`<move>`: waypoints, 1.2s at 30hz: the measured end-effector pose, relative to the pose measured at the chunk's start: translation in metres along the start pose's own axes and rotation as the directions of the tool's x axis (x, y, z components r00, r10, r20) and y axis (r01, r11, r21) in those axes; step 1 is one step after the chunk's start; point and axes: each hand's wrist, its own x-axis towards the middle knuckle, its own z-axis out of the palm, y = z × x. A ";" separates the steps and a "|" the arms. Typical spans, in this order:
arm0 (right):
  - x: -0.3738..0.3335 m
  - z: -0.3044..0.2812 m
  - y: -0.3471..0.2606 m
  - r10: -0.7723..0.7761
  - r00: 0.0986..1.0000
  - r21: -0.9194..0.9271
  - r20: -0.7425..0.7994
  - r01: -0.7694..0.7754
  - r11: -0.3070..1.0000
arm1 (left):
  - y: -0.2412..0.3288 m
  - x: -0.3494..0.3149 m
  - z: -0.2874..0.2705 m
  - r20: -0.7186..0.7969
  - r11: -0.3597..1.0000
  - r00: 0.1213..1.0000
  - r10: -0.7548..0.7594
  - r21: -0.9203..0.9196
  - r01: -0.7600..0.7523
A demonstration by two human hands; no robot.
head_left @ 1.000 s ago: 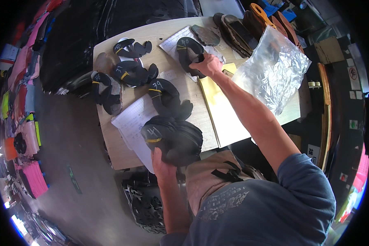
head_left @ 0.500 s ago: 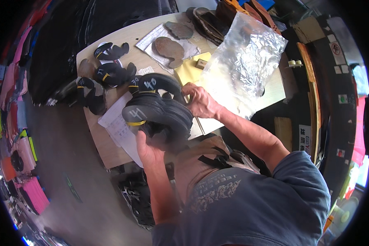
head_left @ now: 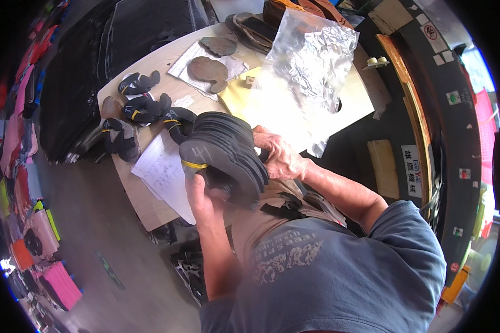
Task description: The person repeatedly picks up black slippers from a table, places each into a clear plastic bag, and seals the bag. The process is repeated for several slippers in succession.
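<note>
A thick stack of black, curved, flat cut pieces (head_left: 222,147) is held upright on edge over the near side of the table. A yellow band (head_left: 194,165) crosses its front piece, which carries a pale handwritten mark. My left hand (head_left: 206,204) supports the stack from below, thumb up against its front and the other fingers mostly hidden behind. My right hand (head_left: 280,154) is closed against the stack's right side, fingers bent at the edges of the pieces. Just behind, touching or nearly touching the stack, lies a smaller black bundle (head_left: 178,123) with a yellow band.
More banded black bundles (head_left: 144,109) lie at the table's left. Papers (head_left: 162,166) sit beneath the stack's left side. Brown curved templates (head_left: 208,71), a yellow pad (head_left: 233,95) and a clear plastic bag (head_left: 311,61) lie farther back. Black sheets (head_left: 72,94) are piled left of the table.
The marked black bundle that stood apart behind the stack now sits against it, its marked face hidden. My right hand has moved down along the stack's side. The view has shifted slightly.
</note>
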 end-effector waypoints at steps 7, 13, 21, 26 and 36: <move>-0.033 0.004 0.023 0.075 0.997 -0.102 0.020 -0.072 0.992 | -0.038 -0.003 -0.011 -0.105 0.977 0.977 -0.187 -0.127 0.173; -0.055 0.000 0.050 0.348 0.931 0.120 0.110 -0.360 0.925 | -0.063 0.000 -0.014 -0.153 0.949 0.936 -0.316 -0.049 0.312; -0.065 -0.083 0.045 0.424 0.845 0.127 0.325 -0.484 0.866 | -0.099 0.008 0.036 0.046 0.997 0.997 -0.058 -0.039 0.059; -0.111 -0.203 0.068 0.370 0.925 0.174 -0.090 -0.351 0.920 | -0.146 0.058 0.130 0.108 0.924 0.994 0.036 0.374 -0.074; -0.206 -0.513 0.090 -0.275 0.389 -0.439 -0.879 -0.440 0.783 | -0.191 0.178 0.355 0.462 0.641 0.886 0.037 0.670 -0.375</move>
